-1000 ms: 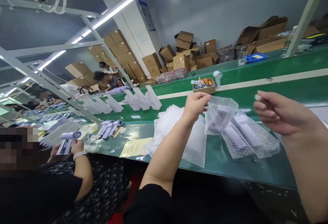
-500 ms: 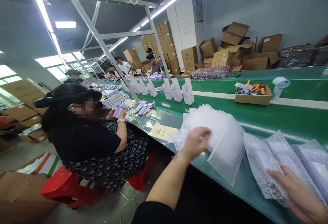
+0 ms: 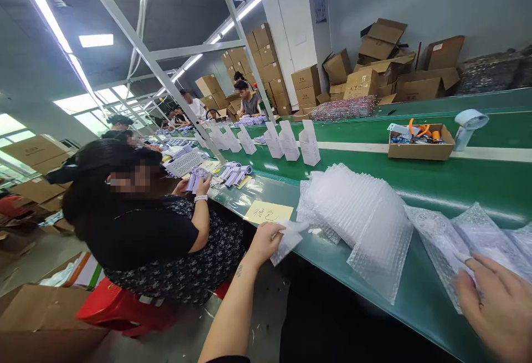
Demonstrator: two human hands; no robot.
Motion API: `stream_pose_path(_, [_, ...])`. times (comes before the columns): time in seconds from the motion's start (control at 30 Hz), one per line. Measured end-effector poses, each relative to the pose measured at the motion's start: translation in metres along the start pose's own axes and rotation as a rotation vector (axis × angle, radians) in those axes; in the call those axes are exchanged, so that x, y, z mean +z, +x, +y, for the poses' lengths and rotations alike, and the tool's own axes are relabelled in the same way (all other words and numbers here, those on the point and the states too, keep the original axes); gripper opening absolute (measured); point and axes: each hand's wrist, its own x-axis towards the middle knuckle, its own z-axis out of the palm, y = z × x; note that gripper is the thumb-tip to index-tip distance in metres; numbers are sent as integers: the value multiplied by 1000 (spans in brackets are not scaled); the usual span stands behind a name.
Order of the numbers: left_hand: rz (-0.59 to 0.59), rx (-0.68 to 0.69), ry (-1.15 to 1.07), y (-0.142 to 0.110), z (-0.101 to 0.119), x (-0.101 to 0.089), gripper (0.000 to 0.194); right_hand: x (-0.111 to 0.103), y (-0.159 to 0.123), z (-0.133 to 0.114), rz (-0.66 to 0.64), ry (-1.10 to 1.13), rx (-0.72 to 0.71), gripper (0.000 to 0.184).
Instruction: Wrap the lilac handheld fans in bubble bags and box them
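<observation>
My left hand (image 3: pixel 266 243) is closed in a pinch on a translucent plastic bag (image 3: pixel 287 245), held over the table's front edge beside a yellow handwritten note (image 3: pixel 269 211). To the right of it lies a fanned stack of bubble-wrap bags (image 3: pixel 366 202). At the far right my right hand (image 3: pixel 494 296) grips the near end of a filled bubble bag (image 3: pixel 438 235). Its contents look pale purple through the wrap. More filled bubble bags (image 3: pixel 477 227) lie alongside, partly behind my fingers.
A co-worker (image 3: pixel 145 208) sits at left holding a purple handheld fan, with several more purple fans (image 3: pixel 235 173) in front. White open boxes (image 3: pixel 310 144) stand on the green conveyor (image 3: pixel 353 166). A cardboard tray of tools (image 3: pixel 419 149) and a tape roll (image 3: pixel 469 122) stand farther right.
My left hand has moved left and down from the bag stack and now holds a translucent bag. My right hand has shifted slightly right along with the filled bubble bag. The view has shifted a little.
</observation>
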Motion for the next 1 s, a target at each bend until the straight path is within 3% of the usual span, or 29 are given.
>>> stream_pose_path(0.07, [34, -18, -288, -4, 25, -19, 19, -6, -1, -30, -205, 271, 120, 32])
stream_pose_path(0.13, [62, -15, -571, -5, 59, -23, 22, -7, 1, -63, -514, 695, 260, 52])
stream_pose_path(0.23, [-7, 15, -879, 1, 116, -1, 25, 2, 9, -103, -710, 1202, 318, 80])
stream_pose_path(0.3, [-83, 21, -978, 5, 149, 22, 29, 9, 13, -116, -787, 1333, 353, 71])
stream_pose_path(0.33, [-75, 15, -974, 6, 162, 33, 32, 10, 15, -118, -794, 1359, 397, 59])
stream_pose_path(0.4, [71, 43, -831, 4, 181, 45, 42, 9, 16, -111, -659, 1368, 529, 36])
stream_pose_path(0.47, [200, 276, -548, -4, 192, 46, 54, 5, 13, -98, -435, 1332, 644, 27])
stream_pose_path(0.5, [181, 462, -381, -9, 195, 44, 60, 3, 11, -91, -356, 1309, 675, 25])
stream_pose_path(0.6, [-96, 959, 83, -22, 202, 38, 65, -3, 5, -77, -291, 1284, 741, 24])
stream_pose_path(0.7, [-185, 1064, 345, -25, 204, 42, 36, -5, 4, -74, -234, 1326, 862, 26])
stream_pose_path(0.77, [-184, 1049, 357, -21, 202, 47, 25, -6, 6, -76, -207, 1396, 949, 28])
stream_pose_path(0.83, [-181, 959, 233, -12, 199, 52, 18, -8, 10, -76, -167, 1468, 1009, 28])
stream_pose_path(0.93, [-142, 567, -130, 5, 200, 57, 7, -11, 11, -76, -117, 1556, 1009, 28])
stream_pose_path(1.0, [-177, 234, -458, 15, 203, 61, 13, -14, 8, -77, -185, 1631, 935, 37])
